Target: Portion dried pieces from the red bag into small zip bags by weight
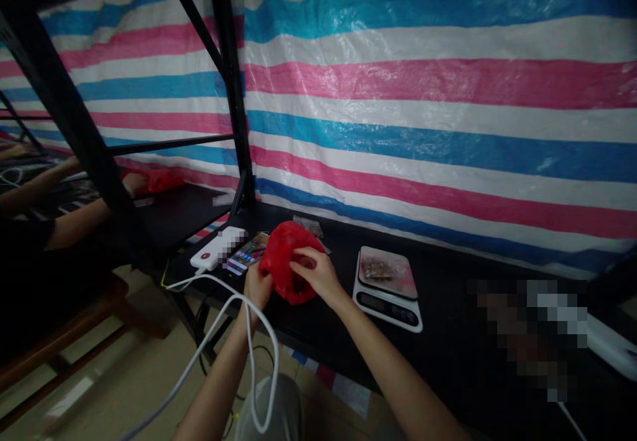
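Note:
A red plastic bag stands at the near edge of the black table, its opening turned up toward me. My left hand grips the bag's left side, its fingers partly hidden by the red film. At the opening, my right hand has thumb and fingers closed on the bag's rim; whether anything else is between them I cannot tell. To the right lies a white kitchen scale with a small clear packet of brownish pieces on its plate. Another clear packet lies behind the bag.
Left of the bag are a lit phone and a white power bank. A white cable loops across my left forearm. A black metal frame rises at left; beyond it another person's arm reaches toward a red bag.

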The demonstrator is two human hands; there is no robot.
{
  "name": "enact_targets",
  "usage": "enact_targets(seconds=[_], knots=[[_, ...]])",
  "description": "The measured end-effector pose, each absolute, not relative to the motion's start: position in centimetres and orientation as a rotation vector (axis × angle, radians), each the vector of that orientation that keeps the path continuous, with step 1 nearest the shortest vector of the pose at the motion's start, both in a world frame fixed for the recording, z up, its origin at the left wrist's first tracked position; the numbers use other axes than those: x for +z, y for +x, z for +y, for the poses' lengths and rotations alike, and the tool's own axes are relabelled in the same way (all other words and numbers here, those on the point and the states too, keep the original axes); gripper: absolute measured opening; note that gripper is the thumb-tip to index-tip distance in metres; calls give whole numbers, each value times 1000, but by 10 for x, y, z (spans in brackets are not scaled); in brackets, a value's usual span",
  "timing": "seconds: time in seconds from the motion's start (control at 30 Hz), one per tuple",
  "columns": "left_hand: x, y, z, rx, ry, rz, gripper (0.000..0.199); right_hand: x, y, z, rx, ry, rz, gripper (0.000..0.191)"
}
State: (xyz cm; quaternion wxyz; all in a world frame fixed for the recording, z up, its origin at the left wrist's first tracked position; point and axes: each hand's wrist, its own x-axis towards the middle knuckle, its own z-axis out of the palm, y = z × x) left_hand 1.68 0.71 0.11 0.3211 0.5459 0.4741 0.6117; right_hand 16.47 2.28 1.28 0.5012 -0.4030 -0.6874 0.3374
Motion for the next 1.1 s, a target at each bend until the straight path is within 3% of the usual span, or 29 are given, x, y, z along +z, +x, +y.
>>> enact_targets(seconds=[0.07,0.2,0.53,0.7,0.8,0.9,0.97,1.1], knots=[[3,18,7,1654,1440,1210,17,16,163,22,766,-1154,-1666,35],[6,19,4,1677,1369,1112,20,20,163,20,700,-1337,-1712,17],[-3,19,1,1458,1043,946,24,29,161,15,292,-1722,-1947,15],[-1,20,0,1450,1007,994,26,33,169,11,309,-1655,-1811,24],[0,17,2,1472,973,1058,33,36,177,8,340,-1511,-1778,17],[0,14,2,1537,976,1083,33,32,180,10,431,-1251,-1964,10],[-1,13,2,1581,961,1087,33,26,180,11,446,-1110,-2135,17],[-5,10,3,1654,894,1072,38,14,179,14,200,-1168,-2436,25]])
